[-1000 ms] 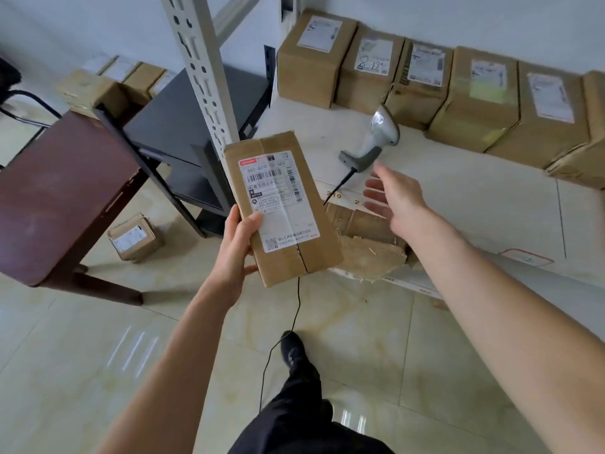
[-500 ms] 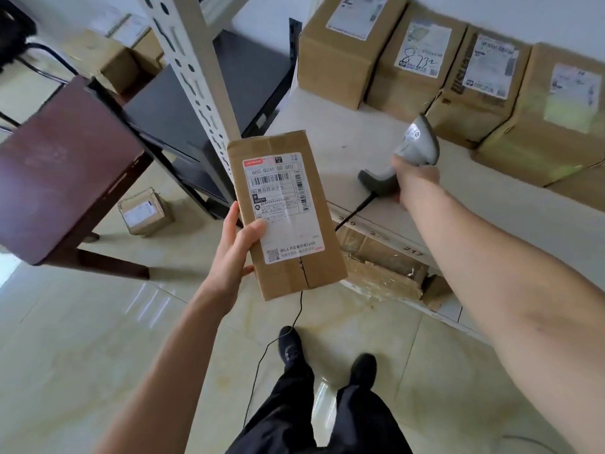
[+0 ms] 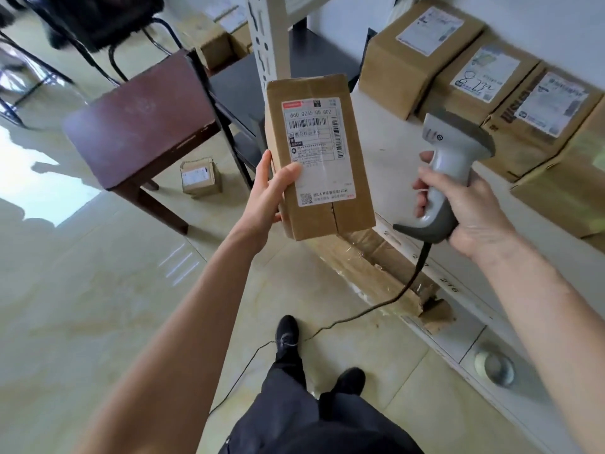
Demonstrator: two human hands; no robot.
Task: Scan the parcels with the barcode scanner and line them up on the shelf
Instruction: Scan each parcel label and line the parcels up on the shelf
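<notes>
My left hand (image 3: 266, 191) grips a brown cardboard parcel (image 3: 327, 211) by its left edge, thumb on the white label, which faces me with its barcode near the top. My right hand (image 3: 471, 214) holds the grey barcode scanner (image 3: 448, 158) by its handle, lifted off the shelf just right of the parcel. The scanner's black cable (image 3: 402, 290) hangs down to the floor. Several labelled parcels (image 3: 415, 54) stand in a row along the back of the white shelf (image 3: 389, 149).
A dark wooden table (image 3: 140, 116) stands to the left, a small parcel (image 3: 200, 175) on the floor beneath it. More boxes (image 3: 216, 47) lie behind the shelf upright (image 3: 265, 37). Torn cardboard (image 3: 370, 267) sits under the shelf edge. A tape roll (image 3: 494, 367) lies on the shelf front.
My right hand reached to the scanner on the shelf, took its handle and lifted it toward the parcel. My left hand kept the parcel raised with the label up.
</notes>
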